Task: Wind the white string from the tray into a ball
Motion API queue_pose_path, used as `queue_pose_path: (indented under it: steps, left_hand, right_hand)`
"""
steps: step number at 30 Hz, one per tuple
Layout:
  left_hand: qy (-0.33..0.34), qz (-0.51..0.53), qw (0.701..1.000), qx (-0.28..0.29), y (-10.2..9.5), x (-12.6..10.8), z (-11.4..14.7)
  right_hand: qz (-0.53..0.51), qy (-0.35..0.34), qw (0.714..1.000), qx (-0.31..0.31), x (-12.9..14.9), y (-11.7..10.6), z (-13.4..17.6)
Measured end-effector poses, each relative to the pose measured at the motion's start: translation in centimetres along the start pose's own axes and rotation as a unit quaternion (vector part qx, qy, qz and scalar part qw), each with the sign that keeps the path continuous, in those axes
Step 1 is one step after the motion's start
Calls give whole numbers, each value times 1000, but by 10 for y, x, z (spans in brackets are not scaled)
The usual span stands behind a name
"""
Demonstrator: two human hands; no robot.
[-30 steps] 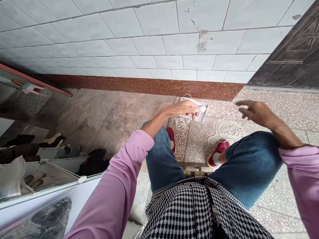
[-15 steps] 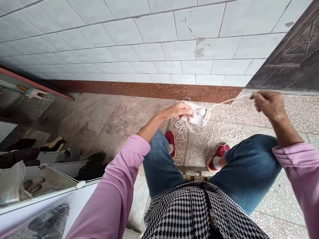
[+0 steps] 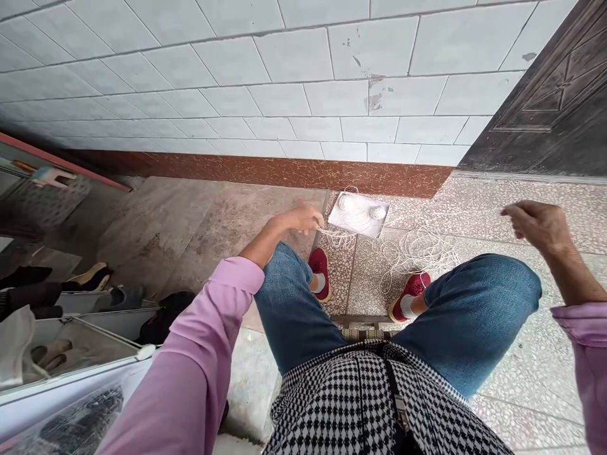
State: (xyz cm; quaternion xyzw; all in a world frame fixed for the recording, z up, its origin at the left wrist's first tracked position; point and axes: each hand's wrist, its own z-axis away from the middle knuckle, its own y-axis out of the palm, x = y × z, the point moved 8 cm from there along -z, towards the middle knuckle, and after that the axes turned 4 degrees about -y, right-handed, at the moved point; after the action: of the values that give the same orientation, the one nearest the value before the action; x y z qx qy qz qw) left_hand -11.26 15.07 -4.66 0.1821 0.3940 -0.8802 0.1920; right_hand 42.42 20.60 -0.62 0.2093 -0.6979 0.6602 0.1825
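Observation:
My left hand [image 3: 300, 218] is closed, slightly smeared by motion, on white cord [image 3: 339, 238] whose strands trail from its fingers to the floor just left of the tray. My right hand [image 3: 540, 224] is raised far to the right, thumb and fingers pinched together; whether a strand is between them cannot be made out. Between the hands, a shallow white tray [image 3: 332, 220] lies on the floor with a wound ball of white cord [image 3: 378, 212] at its right side and more cord at its left. A loose heap of white cord [image 3: 427, 249] spreads right of the tray.
A tiled wall [image 3: 284, 101] with a brown base strip rises ahead, and a dark door [image 3: 545, 120] stands at the right. My red shoes [image 3: 320, 275] flank the cord. At the left, a rack [image 3: 85, 351] holds several shoes and bags.
My left hand has moved left, off the tray, and the ball of cord now lies in the tray. My right hand has shifted right and slightly down; its taut strand no longer shows.

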Motion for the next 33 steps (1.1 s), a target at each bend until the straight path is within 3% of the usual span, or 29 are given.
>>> queue_pose_path:
  steps: [3, 6, 8, 10, 12, 15, 20, 23, 27, 30, 33]
  left_hand:
    - [75, 59, 995, -29, -1, -41, 1]
    - [208, 199, 958, -14, 8, -103, 1]
    - [260, 255, 931, 36, 22, -136, -3]
    - [276, 273, 918, 78, 36, -155, -11]
    - [280, 272, 917, 79, 40, -160, -18]
    - [290, 269, 917, 50, 27, -150, -18]
    - [289, 242, 925, 46, 11, -125, -2]
    - [273, 222, 935, 53, 11, -114, 3]
    - [265, 218, 938, 48, 12, -111, 4]
    - [269, 218, 937, 46, 12, -117, 2]
    - [277, 220, 934, 51, 14, -125, -1]
  right_hand:
    - [-85, -110, 983, 123, 89, 39, 3]
    - [-110, -261, 944, 172, 175, 71, 14]
    - [-104, -309, 930, 171, 209, 86, 18]
    - [-96, -322, 928, 162, 223, 93, 17]
    - [-92, -315, 932, 151, 219, 91, 13]
    - [-91, -273, 949, 127, 186, 71, 5]
    - [-29, -64, 995, 72, 83, 22, -4]
    - [40, 50, 997, 41, 24, -3, -1]
    - [87, 132, 987, 19, -30, -17, 2]
    - [90, 137, 981, 104, -33, 2, 1]
    - [26, 37, 983, 176, 20, 34, 1]
